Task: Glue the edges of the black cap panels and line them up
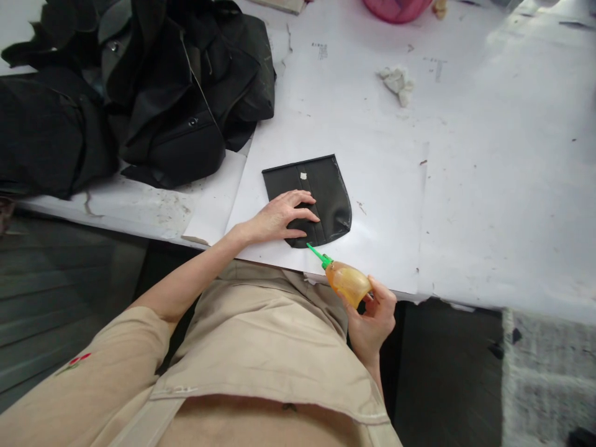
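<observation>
A black leather-like panel (328,192) with one curved side lies flat near the table's front edge. Along its rim runs a thin, pale glossy line, and a small white patch sits near its top. My left hand (282,217) rests on the panel's left part, fingers spread and pressing down. In my right hand (375,313) is a squeeze bottle (347,280) of amber liquid, tilted so that its green nozzle points at the panel's lower edge. The nozzle tip is at or very close to that edge; I cannot tell whether it touches.
A large heap of black pieces (177,93) with metal snaps covers the table's left side. A crumpled white tissue (398,84) lies toward the back, and a pink bowl (398,7) stands at the far edge. White sheeting (488,205) covers the table.
</observation>
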`<state>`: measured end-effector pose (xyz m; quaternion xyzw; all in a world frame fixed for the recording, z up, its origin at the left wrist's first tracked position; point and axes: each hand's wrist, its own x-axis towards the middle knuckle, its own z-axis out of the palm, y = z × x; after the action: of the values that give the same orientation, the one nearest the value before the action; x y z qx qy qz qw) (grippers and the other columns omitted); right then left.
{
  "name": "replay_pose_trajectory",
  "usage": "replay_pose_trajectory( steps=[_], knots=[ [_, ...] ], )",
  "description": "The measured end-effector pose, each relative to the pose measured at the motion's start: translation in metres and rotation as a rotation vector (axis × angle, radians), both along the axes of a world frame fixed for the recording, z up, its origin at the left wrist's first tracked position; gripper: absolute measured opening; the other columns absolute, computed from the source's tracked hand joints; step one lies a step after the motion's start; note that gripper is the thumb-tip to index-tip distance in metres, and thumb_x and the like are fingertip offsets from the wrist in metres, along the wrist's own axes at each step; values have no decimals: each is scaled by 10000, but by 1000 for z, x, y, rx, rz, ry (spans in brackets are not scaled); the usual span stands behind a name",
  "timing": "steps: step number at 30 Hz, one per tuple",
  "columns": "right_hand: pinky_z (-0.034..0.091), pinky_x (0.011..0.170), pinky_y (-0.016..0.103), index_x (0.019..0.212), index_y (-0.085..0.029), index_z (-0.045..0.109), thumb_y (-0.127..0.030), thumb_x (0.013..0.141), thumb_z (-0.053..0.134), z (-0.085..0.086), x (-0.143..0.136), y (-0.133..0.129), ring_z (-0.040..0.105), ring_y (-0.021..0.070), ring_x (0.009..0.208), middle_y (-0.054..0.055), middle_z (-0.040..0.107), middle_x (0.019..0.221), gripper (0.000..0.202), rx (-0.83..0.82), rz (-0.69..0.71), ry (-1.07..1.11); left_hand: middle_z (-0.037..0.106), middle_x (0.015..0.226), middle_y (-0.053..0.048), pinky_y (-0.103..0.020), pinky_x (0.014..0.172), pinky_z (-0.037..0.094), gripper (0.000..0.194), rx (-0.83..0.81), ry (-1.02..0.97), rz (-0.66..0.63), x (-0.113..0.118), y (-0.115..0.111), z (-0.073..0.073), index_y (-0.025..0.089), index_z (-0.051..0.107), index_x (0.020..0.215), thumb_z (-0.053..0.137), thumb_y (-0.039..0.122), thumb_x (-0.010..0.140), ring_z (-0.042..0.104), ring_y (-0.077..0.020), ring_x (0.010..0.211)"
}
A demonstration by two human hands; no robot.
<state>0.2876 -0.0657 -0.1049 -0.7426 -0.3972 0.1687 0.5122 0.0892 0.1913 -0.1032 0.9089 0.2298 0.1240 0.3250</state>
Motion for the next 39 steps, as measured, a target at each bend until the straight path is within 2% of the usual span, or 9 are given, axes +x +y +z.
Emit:
replay_pose_trajectory(
  steps=[7,12,21,27,31,35,39],
  knots=[
    [656,788,397,1239,-280,651,-333,734,912,-2,-10,1,719,281,1018,68,700,1139,571,21,37,38,564,1466,-120,-553,1244,359,329,66,-30,3,1,-2,-12,262,712,1247,737,308,922,472,-313,1461],
    [650,770,375,1217,-253,659,-349,736,910,-3,-18,5,721,266,984,76,712,1114,552,25,48,64,567,1469,-110,-557,1248,356,341,78,-51,12,-1,-2,-17,274,705,1259,737,314,922,474,-315,1461],
    [639,787,354,1223,-223,639,-312,749,905,-5,-17,9,701,246,1017,78,688,1132,551,33,36,70,564,1478,-92,-558,1261,336,344,49,-24,29,0,-3,-15,286,706,1264,732,328,924,469,-307,1467],
    [653,787,371,1229,-224,626,-349,749,907,-8,-18,17,707,245,1020,76,696,1134,569,29,26,41,569,1479,-100,-563,1261,331,347,50,-30,30,-1,-3,-15,283,705,1271,726,333,928,468,-312,1469],
    [652,780,356,1213,-223,634,-317,757,899,-6,-17,13,708,239,1001,79,698,1123,537,36,48,47,573,1470,-103,-549,1259,341,345,61,-55,27,-1,-3,-16,271,705,1266,730,320,925,483,-307,1457],
    [647,804,373,1205,-230,650,-332,733,912,-2,-14,7,698,250,1019,73,691,1119,550,3,51,111,581,1462,-102,-562,1249,352,337,49,-42,37,0,-4,-15,273,711,1253,733,318,920,486,-313,1453],
    [639,830,405,1198,-218,662,-341,708,927,1,-7,6,698,261,1040,71,680,1134,570,-27,-10,244,591,1453,-109,-565,1227,378,334,51,-31,47,3,-6,-12,271,711,1259,718,322,929,494,-321,1444]
  ],
)
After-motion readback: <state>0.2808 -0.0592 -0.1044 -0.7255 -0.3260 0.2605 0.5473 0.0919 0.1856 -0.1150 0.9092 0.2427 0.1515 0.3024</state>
